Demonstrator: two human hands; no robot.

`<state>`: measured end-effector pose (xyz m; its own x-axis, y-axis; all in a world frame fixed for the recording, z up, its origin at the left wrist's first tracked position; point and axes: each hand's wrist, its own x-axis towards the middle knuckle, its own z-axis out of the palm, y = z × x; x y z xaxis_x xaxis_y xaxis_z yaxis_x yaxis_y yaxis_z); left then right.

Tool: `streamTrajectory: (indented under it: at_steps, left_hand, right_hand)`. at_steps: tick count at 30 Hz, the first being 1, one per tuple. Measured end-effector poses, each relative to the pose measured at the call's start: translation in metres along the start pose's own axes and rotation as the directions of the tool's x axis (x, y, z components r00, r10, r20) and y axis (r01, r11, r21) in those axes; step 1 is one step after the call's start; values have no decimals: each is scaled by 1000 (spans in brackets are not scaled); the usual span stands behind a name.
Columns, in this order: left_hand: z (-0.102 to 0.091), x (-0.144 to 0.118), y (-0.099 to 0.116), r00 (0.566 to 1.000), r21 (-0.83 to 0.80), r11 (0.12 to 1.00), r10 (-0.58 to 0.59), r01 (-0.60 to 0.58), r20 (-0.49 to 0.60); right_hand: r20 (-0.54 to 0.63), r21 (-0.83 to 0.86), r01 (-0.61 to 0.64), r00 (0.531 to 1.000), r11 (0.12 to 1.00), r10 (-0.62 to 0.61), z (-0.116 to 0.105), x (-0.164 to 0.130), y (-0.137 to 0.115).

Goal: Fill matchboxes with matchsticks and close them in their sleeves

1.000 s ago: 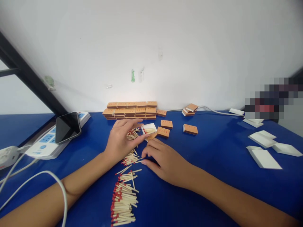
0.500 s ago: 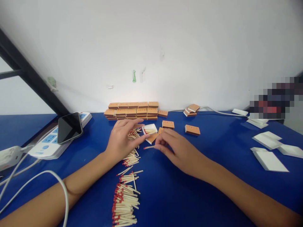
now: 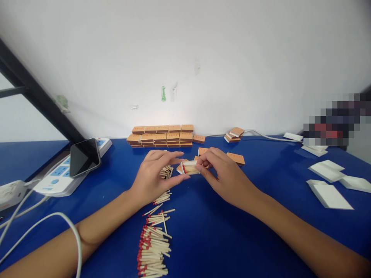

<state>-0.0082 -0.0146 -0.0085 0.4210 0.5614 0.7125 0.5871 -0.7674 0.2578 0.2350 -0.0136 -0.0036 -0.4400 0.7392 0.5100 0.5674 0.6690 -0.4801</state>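
Surface: blue table (image 3: 232, 239), white wall behind.
Tray: white matchbox tray (image 3: 189, 167) holding matches, pinched between left hand (image 3: 153, 175) and right hand (image 3: 224, 173).
Loose matches: one pile (image 3: 153, 243) below left hand.
Closed boxes: one stack (image 3: 160, 136) beyond both hands.

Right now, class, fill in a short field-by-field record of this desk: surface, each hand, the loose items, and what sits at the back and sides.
Surface: blue table
Left hand: fingers on the white matchbox tray
Right hand: pinching the tray's other end
Tray contents: matches, red heads showing
Loose matches: row lying near the left forearm
Back: stacked orange matchboxes by the wall
Left side: phone resting on a power strip
Right side: white trays
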Motion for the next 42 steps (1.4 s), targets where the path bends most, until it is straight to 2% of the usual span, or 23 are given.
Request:
streamTrajectory:
  at_steps: [6,9,13,17,21,27,32,37,42]
  left_hand:
    - [1,1,-1,1000,25,1000,10,-10,-14]
    - [1,1,-4,999,55,998,-1,3,-39]
    - [0,2,-9,995,116,993,-18,29,-98]
    - [1,2,-11,993,127,991,-31,46,-114]
    - [1,2,-9,993,118,992,-35,48,-111]
    - [0,2,-8,994,122,991,-48,60,-96]
    - [1,2,-11,992,122,991,-43,57,-117]
    - [1,2,-11,994,121,992,-34,46,-100]
    - [2,2,-12,992,123,992,-26,41,-121]
  right_hand:
    - [-42,-5,5,999,1000,-6,0,-1,-1]
    - [-54,30,62,997,998,-61,9,-6,-10]
    - [98,125,163,979,979,-176,27,-14,-29]
    - [256,200,122,951,972,-172,39,-19,-40]
    - [310,194,88,939,977,-146,41,-20,-44]
    - [325,153,110,933,982,-155,42,-18,-46]
    - [262,127,83,958,988,-114,41,-16,-44]
    - [259,97,146,951,984,-167,50,-15,-45]
    - [237,93,130,960,987,-149,54,-15,-45]
